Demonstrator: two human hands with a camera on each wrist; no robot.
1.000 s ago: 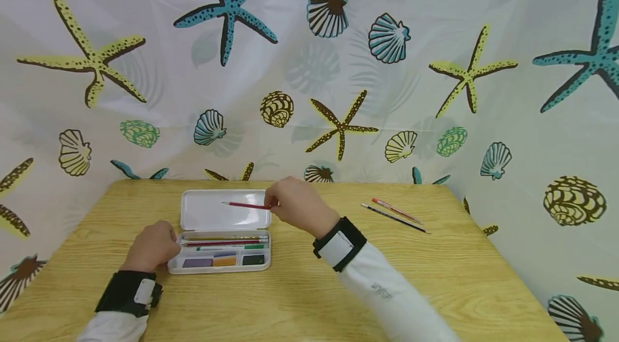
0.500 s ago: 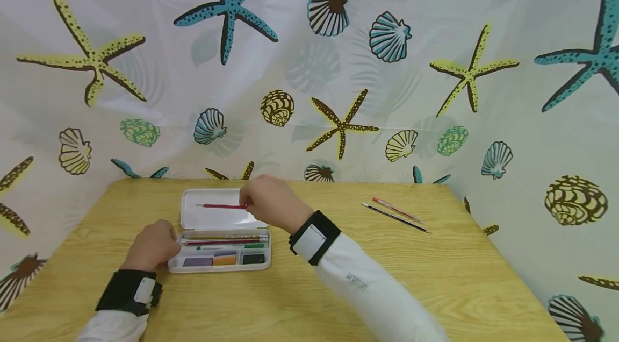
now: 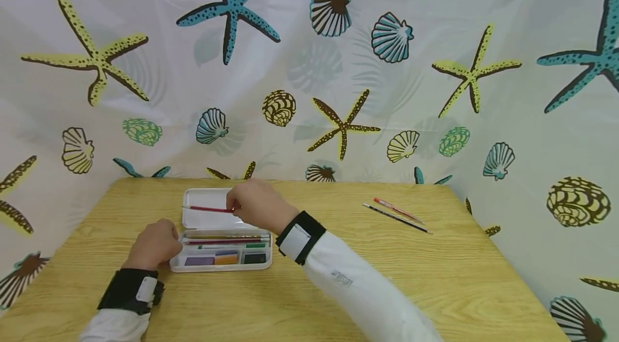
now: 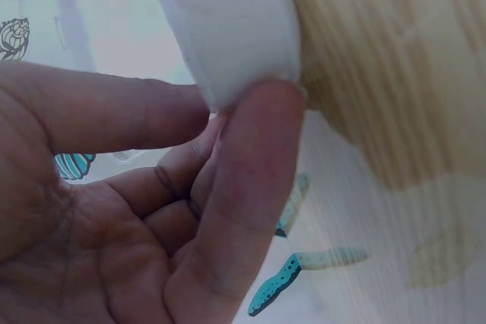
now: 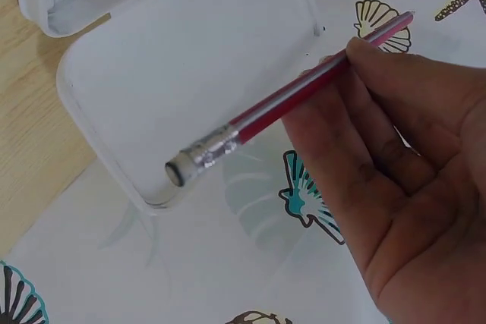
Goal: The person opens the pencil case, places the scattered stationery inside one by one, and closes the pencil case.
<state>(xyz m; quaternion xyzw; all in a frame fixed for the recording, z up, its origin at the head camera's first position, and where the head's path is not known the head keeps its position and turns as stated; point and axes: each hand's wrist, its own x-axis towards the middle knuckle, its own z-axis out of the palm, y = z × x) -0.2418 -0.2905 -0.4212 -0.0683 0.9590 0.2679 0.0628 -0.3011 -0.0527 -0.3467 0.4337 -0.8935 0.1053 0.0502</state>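
Note:
A white pencil case [image 3: 176,265] lies open, its lid [image 3: 195,219] folded back behind the tray. With thumb and finger my left hand [image 3: 153,245] pinches the tray's left end; the left wrist view has the white case wall [image 4: 243,28] between them. My right hand [image 3: 261,203] pinches a red pencil [image 3: 208,209] over the lid, roughly level, tip pointing left. In the right wrist view that red pencil [image 5: 292,96] shows its eraser end free of the fingers. Inside the tray are several pencils [image 3: 227,241], a purple block [image 3: 199,261], an orange block [image 3: 225,259] and a black block [image 3: 254,258].
To the right on the wooden table [image 3: 338,277] lie an orange-red pencil [image 3: 397,209] and a dark pencil [image 3: 396,218], close together. A cloth with starfish and shells [image 3: 290,62] hangs behind the table and along its sides.
My right hand has carried the red pencil leftward, from the lid's right side to over its middle and left. The left hand stays on the tray's left end.

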